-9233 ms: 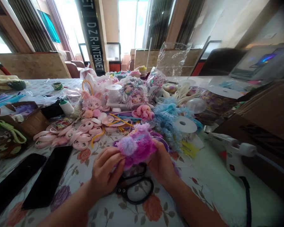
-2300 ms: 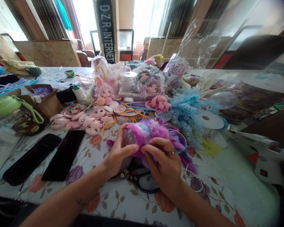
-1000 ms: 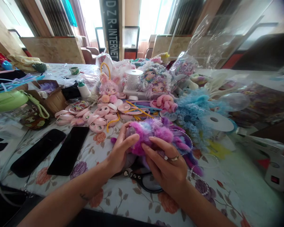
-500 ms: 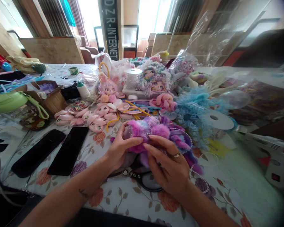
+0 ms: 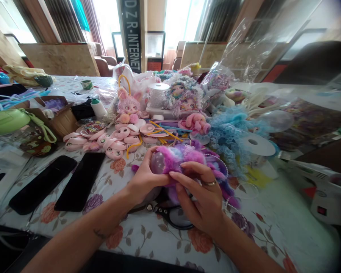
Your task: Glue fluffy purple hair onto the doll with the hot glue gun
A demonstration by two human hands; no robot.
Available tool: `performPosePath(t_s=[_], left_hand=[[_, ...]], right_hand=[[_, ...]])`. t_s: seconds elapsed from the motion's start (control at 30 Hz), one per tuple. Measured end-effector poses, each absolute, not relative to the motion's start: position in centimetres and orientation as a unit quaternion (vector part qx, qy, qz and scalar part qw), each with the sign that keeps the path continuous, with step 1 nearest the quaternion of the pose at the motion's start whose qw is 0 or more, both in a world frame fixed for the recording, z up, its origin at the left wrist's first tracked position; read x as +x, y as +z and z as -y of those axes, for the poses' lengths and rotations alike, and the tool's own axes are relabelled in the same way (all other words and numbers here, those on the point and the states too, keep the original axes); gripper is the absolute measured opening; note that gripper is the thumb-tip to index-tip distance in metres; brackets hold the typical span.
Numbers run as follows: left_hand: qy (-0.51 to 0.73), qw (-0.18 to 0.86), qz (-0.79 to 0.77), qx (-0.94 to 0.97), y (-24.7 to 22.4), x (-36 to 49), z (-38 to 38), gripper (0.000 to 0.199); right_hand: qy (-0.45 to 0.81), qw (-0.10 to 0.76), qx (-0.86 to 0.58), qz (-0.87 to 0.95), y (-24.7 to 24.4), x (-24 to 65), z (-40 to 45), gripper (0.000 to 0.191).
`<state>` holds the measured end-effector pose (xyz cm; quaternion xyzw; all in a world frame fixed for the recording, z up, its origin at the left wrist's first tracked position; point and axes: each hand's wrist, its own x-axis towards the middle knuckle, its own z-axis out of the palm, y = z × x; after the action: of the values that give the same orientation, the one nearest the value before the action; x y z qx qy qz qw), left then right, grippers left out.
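Note:
My left hand (image 5: 143, 176) is wrapped round a fluffy purple and pink craft piece (image 5: 174, 155), thumb in front. On its left side a shiny, see-through rounded part (image 5: 158, 163) shows between thumb and fingers. With thumb and fingertips close together, my right hand (image 5: 200, 189) pinches the front edge of the same fluff; anything small in that pinch is hidden. Under my hands lies a pair of black-handled scissors (image 5: 170, 216), partly covered. Beaded string (image 5: 226, 167) and more purple fuzzy strands (image 5: 230, 191) lie to the right.
Pink doll faces (image 5: 113, 148) and colored fuzzy stems (image 5: 165, 131) lie beyond my hands. Two black phone-like slabs (image 5: 79, 182) are at left. Blue ruffled trim (image 5: 230, 132) and a white spool (image 5: 257, 144) sit at right, near a white machine (image 5: 326, 201).
The fluffy piece has turned in my left hand, so more of its clear rounded part shows. My right fingertips have shifted slightly along the fluff. The whole view has moved a little.

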<state>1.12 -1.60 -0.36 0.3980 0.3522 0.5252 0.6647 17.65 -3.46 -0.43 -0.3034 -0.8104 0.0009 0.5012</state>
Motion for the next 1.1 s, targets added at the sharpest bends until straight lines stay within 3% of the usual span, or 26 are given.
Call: performPosePath(t_s=[0.37,0.6,0.83,1.1], left_hand=[[0.482,0.592,-0.434,0.479,0.24,0.79,1.52,0.072],[0.498,0.566,-0.446,0.484,-0.28,0.67,0.87,0.069],[0.518,0.514,-0.443,0.521,-0.33,0.44,0.79,0.063],[0.511,0.495,-0.415,0.567,-0.49,0.37,1.09,0.069]], right_hand=[[-0.053,0.46,-0.342,0.818,0.11,17.36,3.31,0.033],[-0.018,0.522,-0.337,0.783,0.18,18.05,3.15,0.034],[-0.125,0.462,-0.297,0.826,-0.25,18.13,2.77,0.036],[-0.128,0.417,-0.353,0.827,-0.33,17.65,2.77,0.035]])
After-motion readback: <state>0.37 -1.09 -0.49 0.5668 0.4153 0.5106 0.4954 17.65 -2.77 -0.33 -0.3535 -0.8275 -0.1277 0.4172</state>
